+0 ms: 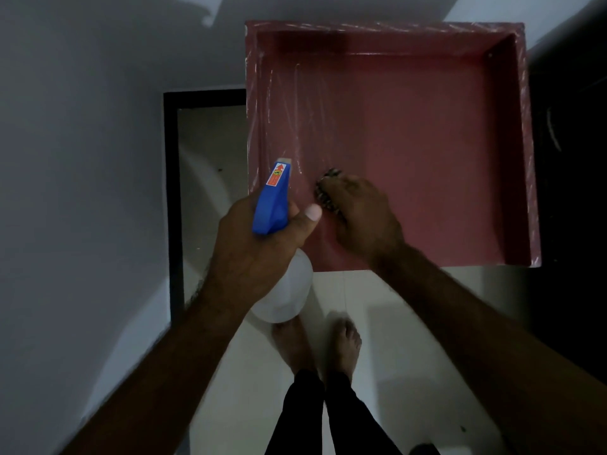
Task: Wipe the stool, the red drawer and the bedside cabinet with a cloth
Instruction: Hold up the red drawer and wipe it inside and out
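Observation:
The red drawer [427, 133] stands pulled out below me, its inside bare and streaked with pale marks on the left. My right hand [361, 215] presses a small patterned cloth [328, 182] onto the drawer's floor near its front left corner; most of the cloth is hidden under the fingers. My left hand [259, 247] grips a spray bottle [274, 205] with a blue trigger head and a white body, held just left of the drawer's front left corner. The stool is out of view.
A grey wall [82, 159] fills the left side. A black-framed strip [172, 192] runs along the pale tiled floor [394, 323] beside the drawer. Dark furniture [571, 142] borders the drawer's right side. My bare feet [341, 346] stand in front of the drawer.

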Demonstrator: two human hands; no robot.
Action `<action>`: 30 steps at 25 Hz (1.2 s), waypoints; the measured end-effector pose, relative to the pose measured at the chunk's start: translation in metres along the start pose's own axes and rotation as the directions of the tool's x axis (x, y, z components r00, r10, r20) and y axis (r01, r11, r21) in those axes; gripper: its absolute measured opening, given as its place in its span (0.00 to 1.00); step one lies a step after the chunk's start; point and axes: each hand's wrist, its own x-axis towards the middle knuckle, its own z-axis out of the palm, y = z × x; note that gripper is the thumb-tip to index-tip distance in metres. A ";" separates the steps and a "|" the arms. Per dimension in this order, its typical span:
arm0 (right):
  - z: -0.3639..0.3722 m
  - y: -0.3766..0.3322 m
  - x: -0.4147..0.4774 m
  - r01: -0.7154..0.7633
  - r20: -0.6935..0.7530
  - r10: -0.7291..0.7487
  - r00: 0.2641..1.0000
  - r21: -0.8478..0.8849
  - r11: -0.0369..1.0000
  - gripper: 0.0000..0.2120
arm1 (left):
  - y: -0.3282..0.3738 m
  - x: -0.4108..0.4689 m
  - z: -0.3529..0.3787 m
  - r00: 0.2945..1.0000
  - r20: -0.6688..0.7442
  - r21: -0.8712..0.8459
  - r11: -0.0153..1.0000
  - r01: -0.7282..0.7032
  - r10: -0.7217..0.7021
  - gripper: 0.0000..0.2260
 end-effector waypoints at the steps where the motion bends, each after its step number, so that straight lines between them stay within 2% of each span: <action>1: -0.002 0.001 0.000 0.032 0.013 -0.032 0.999 0.004 0.999 0.24 | 0.002 -0.001 -0.001 1.000 0.006 0.007 1.000 -0.002 0.002 0.16; 2: -0.005 0.005 0.001 0.013 0.008 -0.013 1.000 0.008 1.000 0.25 | 0.005 -0.001 -0.004 1.000 0.013 0.018 1.000 -0.002 0.002 0.16; 6: -0.014 0.026 0.014 -0.281 -0.130 0.282 0.951 0.025 0.959 0.24 | 0.015 0.000 -0.018 0.999 0.033 0.060 0.998 -0.030 0.028 0.16; 7: -0.012 0.022 0.017 -0.295 -0.133 0.295 0.946 0.019 0.955 0.23 | 0.017 0.001 -0.021 0.999 0.042 0.083 0.996 -0.035 0.032 0.16; 9: -0.006 0.007 0.020 -0.213 -0.074 0.213 0.974 0.009 0.977 0.23 | 0.019 0.004 -0.026 0.998 0.054 0.124 0.991 -0.046 0.040 0.14; 12: -0.002 0.000 0.016 -0.040 0.034 0.039 0.999 0.020 0.999 0.28 | 0.018 0.012 -0.034 0.997 0.078 0.121 0.992 -0.018 0.009 0.15; 14: -0.006 0.013 0.019 -0.087 0.011 0.087 0.996 0.035 0.996 0.28 | 0.020 0.015 -0.039 0.994 0.105 0.147 0.989 -0.035 0.020 0.17; 16: -0.009 0.025 0.025 -0.199 -0.082 0.203 0.976 0.058 0.978 0.27 | 0.021 0.020 -0.042 0.991 0.120 0.181 0.981 -0.075 0.053 0.17; 18: -0.006 0.019 0.028 -0.236 -0.140 0.243 0.960 0.068 0.969 0.24 | 0.024 0.026 -0.045 0.990 0.129 0.207 0.975 -0.084 0.058 0.16; 20: -0.001 0.002 0.027 -0.159 -0.104 0.166 0.981 0.072 0.985 0.22 | 0.026 0.030 -0.045 0.986 0.154 0.238 0.966 -0.098 0.062 0.14; 23: -0.005 0.005 0.026 -0.003 -0.042 0.007 0.999 0.079 0.997 0.26 | 0.027 0.036 -0.049 0.984 0.159 0.270 0.956 -0.119 0.077 0.14; 25: -0.008 0.021 0.031 -0.073 -0.096 0.081 0.992 0.092 0.993 0.28 | 0.022 0.041 -0.056 0.981 0.171 0.279 0.951 -0.136 0.090 0.21; 27: -0.009 0.026 0.034 -0.181 -0.156 0.195 0.968 0.101 0.978 0.28 | 0.017 0.047 -0.060 0.982 0.168 0.273 0.953 -0.135 0.091 0.23; 28: -0.006 0.021 0.036 -0.197 -0.174 0.211 0.962 0.098 0.976 0.27 | 0.016 0.048 -0.061 0.983 0.166 0.270 0.954 -0.128 0.085 0.23; 30: -0.001 0.004 0.038 -0.133 -0.162 0.148 0.976 0.099 0.986 0.23 | 0.016 0.051 -0.061 0.987 0.149 0.266 0.959 -0.096 0.058 0.22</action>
